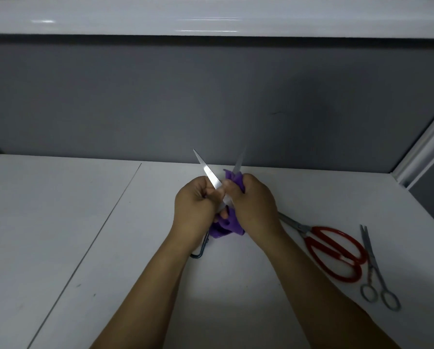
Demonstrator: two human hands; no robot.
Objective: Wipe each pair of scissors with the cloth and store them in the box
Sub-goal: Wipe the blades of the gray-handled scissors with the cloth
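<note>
A pair of scissors (209, 173) with its blades spread apart points away from me above the white table (85, 222). My left hand (195, 212) grips it low on the left blade. My right hand (255, 202) holds a purple cloth (232, 179) wrapped around the right blade; more of the cloth hangs below between my hands. A dark handle loop (201, 249) shows under my left wrist. Red-handled scissors (334, 250) and small all-metal scissors (376, 270) lie on the table to the right. No box is in view.
A grey wall panel (211, 96) rises right behind the table. A white frame rail (422, 149) borders the table at the right. A seam line (105, 222) runs diagonally across the left part of the tabletop.
</note>
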